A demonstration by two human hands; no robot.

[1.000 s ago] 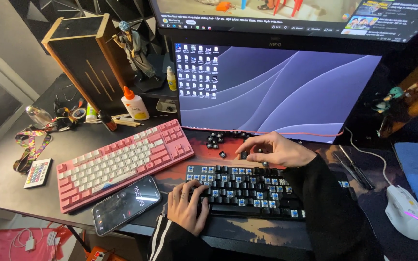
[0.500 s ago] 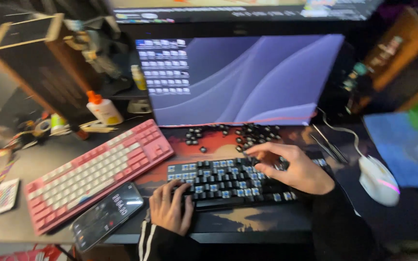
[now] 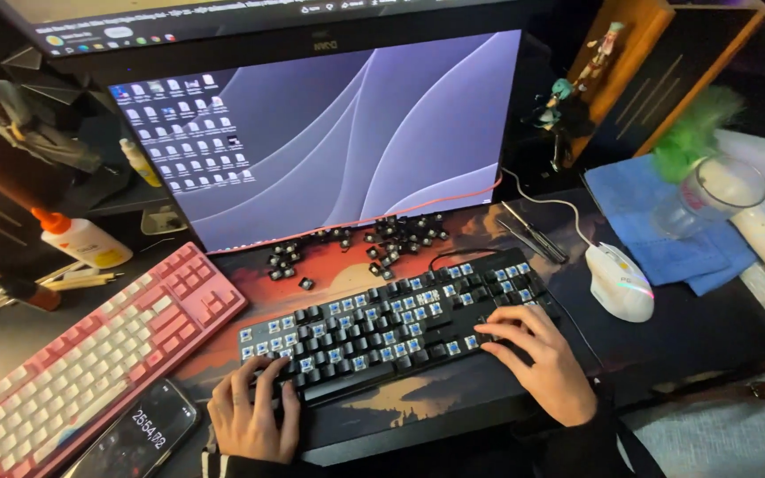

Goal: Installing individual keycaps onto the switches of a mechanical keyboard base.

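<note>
Far left, a white glue bottle [image 3: 81,241] with an orange cap lies on the tabletop [image 3: 11,332], and a pink keyboard [image 3: 90,354] runs diagonally toward the near edge, a phone [image 3: 139,435] with a lit screen just beside its lower corner. Now to the action — the left hand [image 3: 250,416] rests on the near left corner of the black keyboard [image 3: 382,323], fingers [image 3: 263,376] loosely spread and laid flat over the keys, pinching nothing. The keyboard sits in the middle of the desk mat [image 3: 400,389], angled, directly below the big monitor [image 3: 329,133]. Many of its keycaps are already off: blue switch stems show bare along the top rows, down the left side and at spots through the middle, while a good block of black caps is in place across the centre. The removed keycaps [image 3: 374,237] lie scattered in a loose pile on the mat between keyboard and monitor. So the stripping looks partly done — perhaps half, with plenty of caps left. Over to the right hand [image 3: 537,354], set on the keyboard's right end, fingers curled down onto the caps; whether they grip one cannot be told. Beyond it, a white mouse [image 3: 620,281], then a blue cloth [image 3: 666,230] carrying a clear glass [image 3: 719,195].
</note>
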